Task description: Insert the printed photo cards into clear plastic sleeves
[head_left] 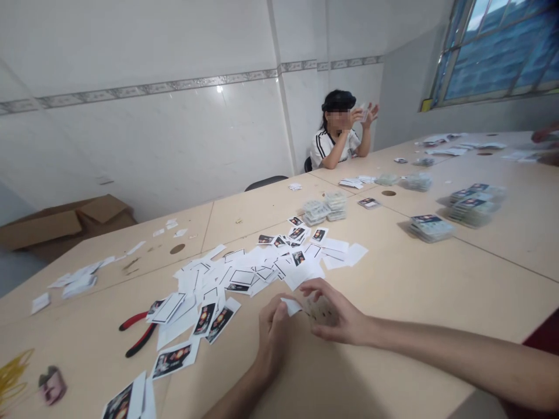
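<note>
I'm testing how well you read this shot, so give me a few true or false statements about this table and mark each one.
1. The left hand and right hand are together at a small white paper slip. True.
2. The pliers lie to the right of the hands. False: they lie to the left, on the table.
3. A person across the table has both hands raised. True.
4. The cardboard box sits on the table. False: it is on the floor, beyond the table's left side.
5. Stacks of clear plastic packs stand toward the table's right side. True.
</note>
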`<state>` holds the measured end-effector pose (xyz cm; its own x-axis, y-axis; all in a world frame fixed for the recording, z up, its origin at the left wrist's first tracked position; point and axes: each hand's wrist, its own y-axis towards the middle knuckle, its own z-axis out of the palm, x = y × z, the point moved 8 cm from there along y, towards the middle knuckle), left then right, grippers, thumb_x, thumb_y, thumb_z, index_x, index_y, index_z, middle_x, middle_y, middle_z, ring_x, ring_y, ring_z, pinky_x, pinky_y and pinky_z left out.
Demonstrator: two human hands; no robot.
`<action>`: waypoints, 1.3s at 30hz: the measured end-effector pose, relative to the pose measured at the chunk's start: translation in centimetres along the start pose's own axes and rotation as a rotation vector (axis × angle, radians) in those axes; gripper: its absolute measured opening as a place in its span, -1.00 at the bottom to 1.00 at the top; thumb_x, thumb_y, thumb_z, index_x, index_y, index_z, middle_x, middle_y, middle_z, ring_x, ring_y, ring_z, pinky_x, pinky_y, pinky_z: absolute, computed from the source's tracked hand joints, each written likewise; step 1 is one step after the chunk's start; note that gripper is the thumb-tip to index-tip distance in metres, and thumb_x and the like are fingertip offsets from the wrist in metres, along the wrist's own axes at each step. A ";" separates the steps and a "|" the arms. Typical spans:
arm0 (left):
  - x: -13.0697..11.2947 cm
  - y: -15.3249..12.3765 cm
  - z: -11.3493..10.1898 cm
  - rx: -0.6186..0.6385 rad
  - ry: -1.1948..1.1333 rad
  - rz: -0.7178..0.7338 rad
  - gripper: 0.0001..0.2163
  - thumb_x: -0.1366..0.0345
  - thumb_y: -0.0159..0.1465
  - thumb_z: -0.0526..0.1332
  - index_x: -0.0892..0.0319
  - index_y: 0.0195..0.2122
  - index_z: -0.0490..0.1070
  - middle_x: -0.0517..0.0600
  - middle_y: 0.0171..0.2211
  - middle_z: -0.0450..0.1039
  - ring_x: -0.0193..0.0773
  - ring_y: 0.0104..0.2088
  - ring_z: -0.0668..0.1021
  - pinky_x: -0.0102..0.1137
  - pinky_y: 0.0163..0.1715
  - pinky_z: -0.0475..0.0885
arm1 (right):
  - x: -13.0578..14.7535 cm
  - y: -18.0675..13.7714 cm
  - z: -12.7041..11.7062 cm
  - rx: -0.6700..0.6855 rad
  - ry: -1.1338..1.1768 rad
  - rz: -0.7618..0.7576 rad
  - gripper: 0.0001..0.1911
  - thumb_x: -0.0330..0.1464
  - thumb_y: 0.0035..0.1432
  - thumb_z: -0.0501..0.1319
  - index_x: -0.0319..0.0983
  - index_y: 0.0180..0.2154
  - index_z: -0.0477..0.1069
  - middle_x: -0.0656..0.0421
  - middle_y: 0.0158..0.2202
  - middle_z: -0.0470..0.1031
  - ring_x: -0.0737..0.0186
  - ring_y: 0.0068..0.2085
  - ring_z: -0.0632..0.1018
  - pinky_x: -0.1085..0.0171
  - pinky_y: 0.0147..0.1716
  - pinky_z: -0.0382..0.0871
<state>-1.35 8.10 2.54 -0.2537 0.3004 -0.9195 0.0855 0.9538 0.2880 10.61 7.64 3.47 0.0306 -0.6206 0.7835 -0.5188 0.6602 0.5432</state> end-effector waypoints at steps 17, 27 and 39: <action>-2.2 0.3 2.2 0.187 0.254 0.232 -0.65 -0.04 -0.01 0.08 0.18 -0.57 0.35 0.01 -0.54 0.38 -0.21 -0.45 0.40 -0.34 -0.37 0.27 | -1.2 -0.5 0.1 -0.116 0.039 0.166 -0.74 -0.57 -0.07 0.06 -0.19 -0.28 0.25 0.24 -0.47 0.26 0.37 -0.46 0.29 0.39 -0.51 0.16; -1.8 -0.3 1.7 0.178 0.206 0.207 -0.70 0.11 0.13 -0.04 0.17 -0.22 0.27 0.05 -0.29 0.36 -0.16 -0.23 0.37 -0.29 -0.22 0.24 | -2.2 0.4 -1.1 -0.211 0.253 0.249 -0.90 -0.35 0.05 0.08 -0.22 -0.35 0.30 0.18 -0.41 0.38 0.31 -0.37 0.39 0.32 -0.39 0.25; -1.5 0.1 1.3 0.018 0.329 0.234 -0.62 0.40 0.01 0.15 0.13 -0.13 0.08 0.01 -0.28 0.31 -0.25 -0.24 0.40 -0.29 -0.25 0.31 | -2.8 0.4 -1.6 -0.267 0.294 0.266 -0.95 -0.40 0.00 0.13 -0.22 -0.40 0.32 0.21 -0.44 0.39 0.33 -0.39 0.42 0.34 -0.40 0.27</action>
<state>0.31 7.71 3.59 -0.5199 0.4982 -0.6939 0.1938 0.8599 0.4722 11.68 10.31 1.93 0.1866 -0.2946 0.9372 -0.3049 0.8895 0.3404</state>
